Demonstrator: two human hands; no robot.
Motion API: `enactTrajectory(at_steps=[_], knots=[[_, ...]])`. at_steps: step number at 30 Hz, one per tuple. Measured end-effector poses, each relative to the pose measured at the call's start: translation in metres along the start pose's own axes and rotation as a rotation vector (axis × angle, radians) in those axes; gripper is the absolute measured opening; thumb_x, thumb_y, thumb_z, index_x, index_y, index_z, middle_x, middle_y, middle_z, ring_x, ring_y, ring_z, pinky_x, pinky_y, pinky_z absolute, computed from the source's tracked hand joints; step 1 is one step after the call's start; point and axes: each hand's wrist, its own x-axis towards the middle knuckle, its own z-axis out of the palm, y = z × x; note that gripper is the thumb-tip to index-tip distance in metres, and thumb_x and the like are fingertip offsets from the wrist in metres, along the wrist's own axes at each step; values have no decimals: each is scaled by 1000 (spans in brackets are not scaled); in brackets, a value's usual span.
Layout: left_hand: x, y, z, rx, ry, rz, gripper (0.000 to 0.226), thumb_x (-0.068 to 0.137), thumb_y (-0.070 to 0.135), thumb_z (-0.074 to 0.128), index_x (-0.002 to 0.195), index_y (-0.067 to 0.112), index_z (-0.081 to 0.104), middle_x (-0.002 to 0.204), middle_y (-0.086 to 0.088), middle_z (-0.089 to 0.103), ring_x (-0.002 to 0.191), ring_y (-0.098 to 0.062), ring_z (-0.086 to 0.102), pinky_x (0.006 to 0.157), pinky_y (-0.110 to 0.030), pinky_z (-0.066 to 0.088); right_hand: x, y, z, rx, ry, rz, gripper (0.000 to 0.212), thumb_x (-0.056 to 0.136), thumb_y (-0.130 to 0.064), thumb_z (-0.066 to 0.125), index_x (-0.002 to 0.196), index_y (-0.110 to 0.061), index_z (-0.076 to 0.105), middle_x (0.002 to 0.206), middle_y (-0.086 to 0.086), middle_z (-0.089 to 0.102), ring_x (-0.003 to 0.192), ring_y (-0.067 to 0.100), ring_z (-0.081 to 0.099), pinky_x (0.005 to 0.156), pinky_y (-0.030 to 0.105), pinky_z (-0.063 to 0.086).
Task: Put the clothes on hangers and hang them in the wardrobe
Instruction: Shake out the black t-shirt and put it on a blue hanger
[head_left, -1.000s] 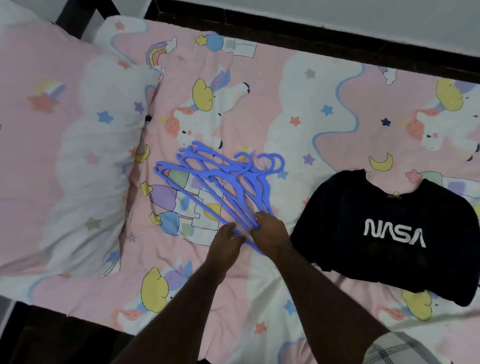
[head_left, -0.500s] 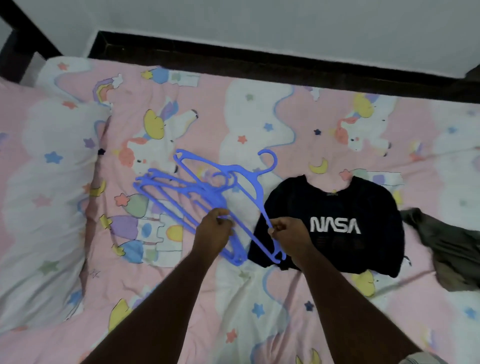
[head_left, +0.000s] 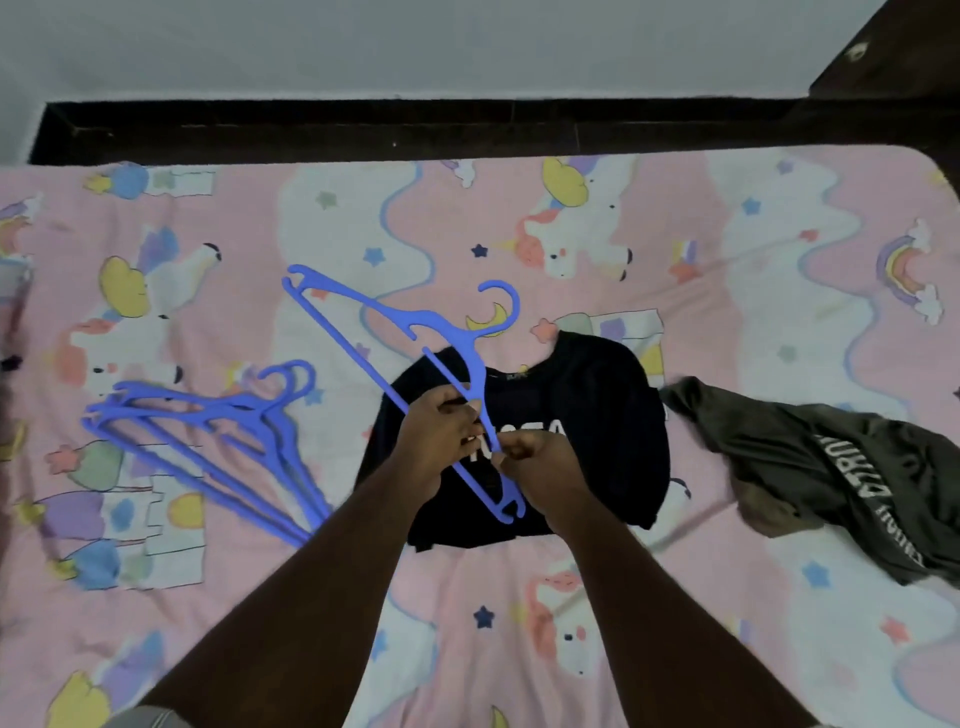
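- Both hands are now holding one blue hanger (head_left: 447, 332) above the black T-shirt (head_left: 597, 415); a second ago they were working at the whole bunch on the bed (head_left: 675, 597).
- The left hand (head_left: 441, 441) is curling round the hanger's bar, and the right hand (head_left: 540, 462) is pinching its arm just beside.
- The remaining hangers (head_left: 208, 431) are lying in a pile to the left, well apart.
- One hanger is separated, so threading it into the T-shirt looks like the next step.
- An olive garment (head_left: 831, 467) is waiting on the right, unhung.
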Motion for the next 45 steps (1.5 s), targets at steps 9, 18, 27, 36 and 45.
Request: enactTrajectory(at_steps=[9, 18, 27, 36, 45], knots=[[51, 32, 52, -222, 208, 42, 15, 99, 6, 60, 85, 9, 58, 91, -11, 63, 86, -22, 68, 82, -37, 60, 62, 21, -97, -122, 142, -28, 20, 91, -21, 71, 109, -13, 75, 103, -1, 74, 95, 13, 68, 87, 26, 53], [110, 49, 69, -276, 365, 85, 22, 98, 5, 61, 78, 8, 56, 86, -10, 66, 80, -20, 70, 79, -35, 62, 113, 13, -106, -306, 139, -118, 18, 92, -19, 68, 107, -12, 75, 102, 0, 75, 92, 12, 67, 83, 22, 49], [145, 54, 58, -316, 451, 120, 19, 98, 7, 63, 79, 6, 58, 84, -11, 65, 78, -21, 70, 73, -31, 61, 159, 8, -79, -690, -6, -248, 27, 94, -18, 58, 118, -24, 71, 107, 6, 54, 95, 27, 59, 75, 33, 47], [165, 53, 53, -359, 486, 104, 13, 97, 8, 64, 84, 5, 61, 88, -11, 67, 82, -21, 72, 73, -31, 62, 156, 10, -77, -717, 111, -334, 23, 97, -22, 55, 111, -21, 73, 100, 3, 54, 83, 24, 59, 69, 39, 54], [173, 40, 69, -287, 376, -70, 7, 96, -1, 59, 92, 1, 65, 103, -19, 72, 97, -32, 73, 88, -40, 60, 144, 7, -81, -606, 258, -339, 18, 94, -13, 56, 99, -14, 73, 97, 3, 62, 83, 23, 61, 69, 37, 53]])
